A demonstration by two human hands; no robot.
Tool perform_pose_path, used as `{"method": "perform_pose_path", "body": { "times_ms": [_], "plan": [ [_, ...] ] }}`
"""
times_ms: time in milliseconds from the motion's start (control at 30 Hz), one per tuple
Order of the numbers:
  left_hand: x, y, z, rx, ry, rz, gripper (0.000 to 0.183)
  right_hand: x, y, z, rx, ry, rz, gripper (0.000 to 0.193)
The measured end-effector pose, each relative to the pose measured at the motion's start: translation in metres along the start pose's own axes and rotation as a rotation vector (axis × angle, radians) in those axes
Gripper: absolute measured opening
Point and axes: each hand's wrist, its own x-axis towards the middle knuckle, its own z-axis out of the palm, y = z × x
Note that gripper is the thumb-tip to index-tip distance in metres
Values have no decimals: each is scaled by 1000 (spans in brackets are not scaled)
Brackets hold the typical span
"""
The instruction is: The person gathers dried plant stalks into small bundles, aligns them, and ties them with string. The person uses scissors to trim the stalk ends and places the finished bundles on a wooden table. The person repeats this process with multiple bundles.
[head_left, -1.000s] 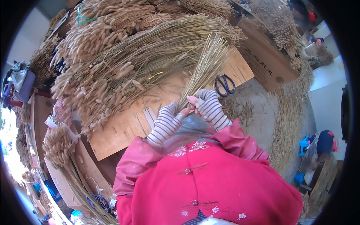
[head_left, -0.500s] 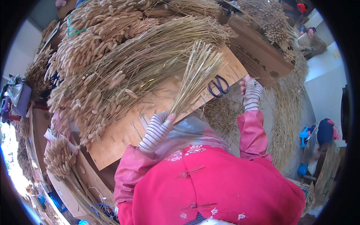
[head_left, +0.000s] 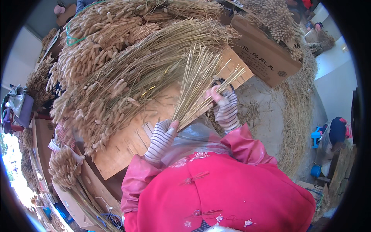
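Observation:
My left hand, in a striped fingerless glove, is closed round the lower end of a bundle of dried grass stems. From there the pale stems fan out upward over a wooden board. My right hand, gloved the same way, pinches several stems at the bundle's right side, spread apart from the others. Behind that hand, the dark-handled scissors lie mostly hidden at the board's right part. Beyond the bundle, a large heap of dried bunny-tail grass covers the board's far side.
A cardboard box stands at the far right, with more dried grass behind it. Loose straw lies along the floor to the right. On the left, a tied bunch of fluffy grass heads leans by cardboard.
My right hand has moved left from the board's right corner to the bundle and taken hold of several stems, parting them to the right. My left hand keeps its grip.

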Motion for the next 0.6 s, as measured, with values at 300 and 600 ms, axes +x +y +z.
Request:
{"method": "perform_pose_path", "body": {
  "times_ms": [300, 600],
  "plan": [
    [-7, -7, -12, 53, 64, 10, 38, 44, -37, -94, -189, 420, -108, 16],
    [-5, -15, -11, 350, 52, 124, 38, 14, -4, -29, -716, -83, 154, 38]
  ]
}}
